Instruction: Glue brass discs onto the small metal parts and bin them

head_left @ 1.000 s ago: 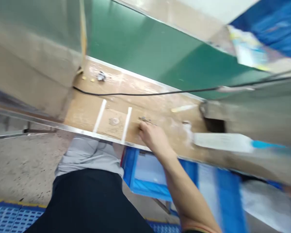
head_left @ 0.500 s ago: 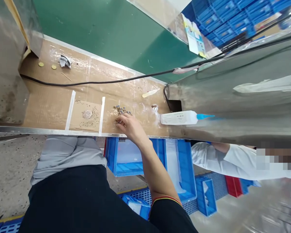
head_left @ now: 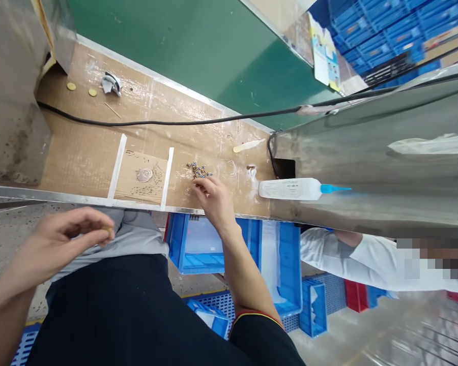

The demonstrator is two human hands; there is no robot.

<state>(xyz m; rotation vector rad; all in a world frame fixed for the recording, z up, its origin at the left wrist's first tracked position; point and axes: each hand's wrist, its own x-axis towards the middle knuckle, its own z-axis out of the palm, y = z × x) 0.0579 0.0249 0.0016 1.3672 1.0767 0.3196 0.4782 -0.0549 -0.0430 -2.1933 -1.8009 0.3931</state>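
On the brown cardboard surface lies a loose pile of small shiny metal pieces [head_left: 199, 170], brassy and bluish. My right hand [head_left: 216, 199] is at the pile's near edge, thumb and fingers drawn together; whatever is in the fingertips is too small to make out. Over the bench's front edge, at the left, my left hand [head_left: 74, 235] is closed in a pinch. A small yellowish spot shows at its fingertips, too unclear to name. Between two white tape strips [head_left: 167, 178] lies a cardboard patch [head_left: 137, 190] with a round clear blob [head_left: 144, 175] and dark specks.
A white bottle with a blue nozzle [head_left: 290, 188] lies right of my right hand. A black cable [head_left: 175, 122] crosses the bench. Behind are two yellow discs [head_left: 92, 92] and a thin stick [head_left: 113, 110]. Blue crates [head_left: 202, 264] stand below; a person in white [head_left: 381, 264] is at right.
My left hand has come into view from the lower left, pinched. My right hand stays by the metal pieces, its fingers slightly shifted. The view has moved a little.
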